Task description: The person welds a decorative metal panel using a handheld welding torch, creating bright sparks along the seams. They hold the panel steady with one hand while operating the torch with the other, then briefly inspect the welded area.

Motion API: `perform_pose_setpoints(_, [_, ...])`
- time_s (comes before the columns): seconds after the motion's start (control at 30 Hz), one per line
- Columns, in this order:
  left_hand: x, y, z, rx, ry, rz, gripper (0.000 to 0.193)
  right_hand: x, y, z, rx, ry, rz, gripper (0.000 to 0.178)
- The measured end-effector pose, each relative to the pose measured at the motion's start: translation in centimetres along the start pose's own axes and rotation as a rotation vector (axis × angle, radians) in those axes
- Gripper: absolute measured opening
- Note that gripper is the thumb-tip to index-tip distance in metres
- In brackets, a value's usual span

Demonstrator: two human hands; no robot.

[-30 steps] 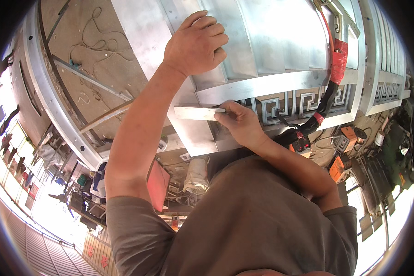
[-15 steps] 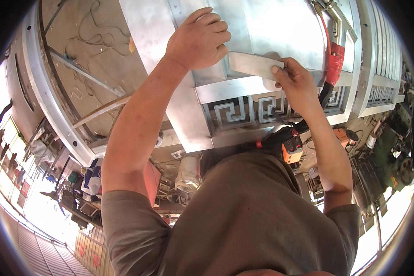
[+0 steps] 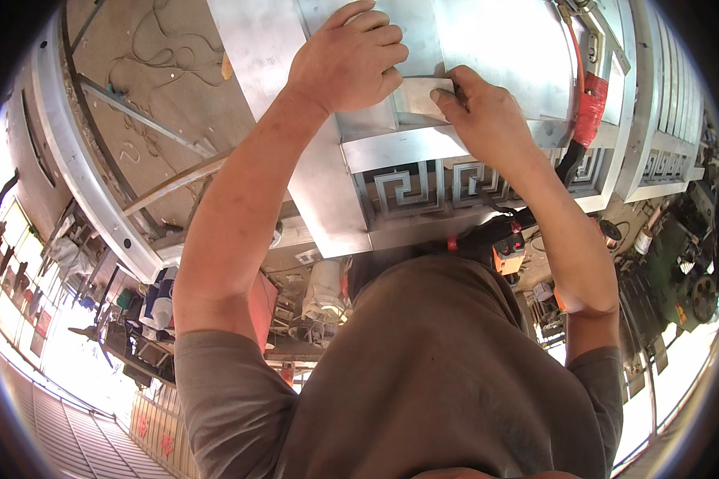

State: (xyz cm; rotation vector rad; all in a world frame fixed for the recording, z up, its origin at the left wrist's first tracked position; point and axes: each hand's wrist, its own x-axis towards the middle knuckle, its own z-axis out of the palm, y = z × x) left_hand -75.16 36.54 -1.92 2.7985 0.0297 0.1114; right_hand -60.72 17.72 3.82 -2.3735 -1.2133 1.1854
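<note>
A short flat metal strip [image 3: 422, 97] lies over the silver metal panel [image 3: 265, 72] of a gate-like frame. My right hand [image 3: 487, 112] pinches the right end of this strip between thumb and fingers. Beside the strip's left end is my left hand [image 3: 347, 60], closed with its fingers curled in. Whatever it may grip is hidden behind the fingers. Below both hands, the frame has a row of square spiral grilles [image 3: 407, 189].
A red-wrapped cable end [image 3: 589, 110] lies on the frame at right, its black cable running toward my waist. An orange box-shaped tool [image 3: 508, 254] hangs near my waist. At left are a curved metal rail [image 3: 88, 188] and loose wire [image 3: 172, 56] on the floor.
My right hand has moved left and slightly up, closer to my left hand, bringing the strip's right end with it. Less of the strip shows. My left hand has shifted slightly right.
</note>
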Motion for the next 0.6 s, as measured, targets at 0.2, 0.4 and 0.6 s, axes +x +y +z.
perform_pose_setpoints(0.2, [0.15,0.18,-0.30,-0.035,0.104,0.025,0.015,0.20,-0.79,-0.01,0.014,-0.021,0.048,0.038])
perform_pose_setpoints(0.4, [0.21,0.20,-0.33,-0.030,0.095,0.037,0.014,0.03,-0.76,-0.16,0.096,-0.010,0.014,0.038])
perform_pose_setpoints(0.6, [0.45,0.20,-0.55,-0.041,0.037,0.030,0.014,-0.03,-0.96,-0.40,0.106,-0.010,0.003,0.040])
